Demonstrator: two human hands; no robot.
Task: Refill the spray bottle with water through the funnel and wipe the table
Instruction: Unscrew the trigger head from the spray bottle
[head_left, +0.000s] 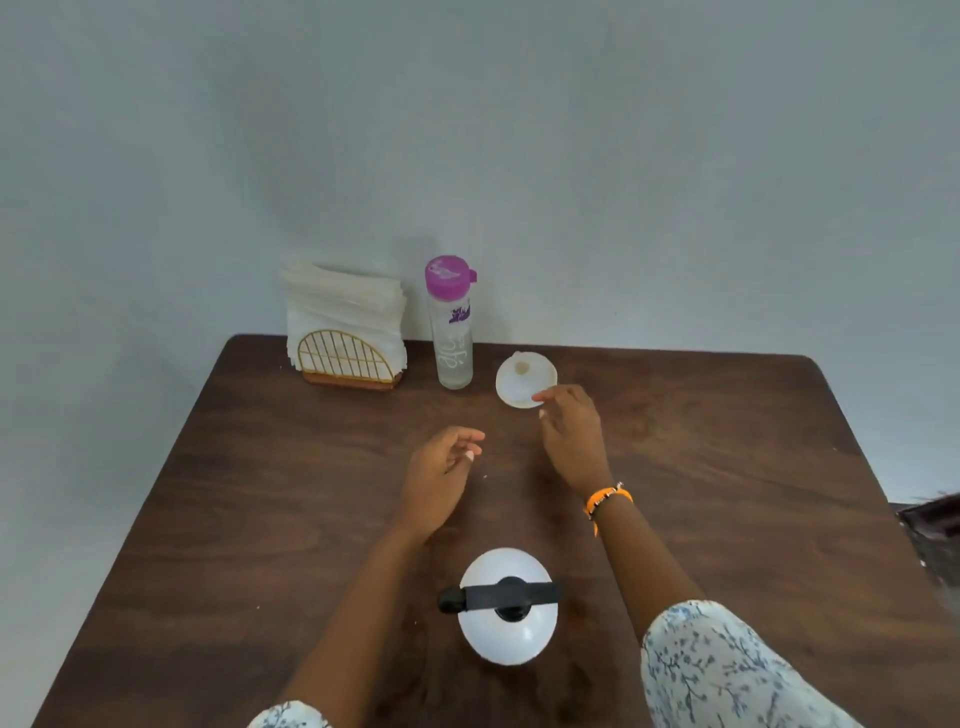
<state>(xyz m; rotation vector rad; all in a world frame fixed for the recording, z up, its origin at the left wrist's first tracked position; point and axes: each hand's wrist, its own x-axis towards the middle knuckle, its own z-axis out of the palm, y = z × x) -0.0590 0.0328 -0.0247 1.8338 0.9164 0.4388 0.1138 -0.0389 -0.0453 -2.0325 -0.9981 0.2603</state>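
A white spray bottle with a black trigger head stands near the table's front edge, between my forearms. The white funnel lies on the dark wooden table further back. My right hand reaches to it, fingertips at its near rim; a grip is not plain. My left hand hovers over the table with loosely curled fingers and holds nothing. A clear water bottle with a purple cap stands upright at the back, left of the funnel.
A gold wire holder with a stack of white napkins sits at the back left against the pale wall. A dark object shows past the table's right edge.
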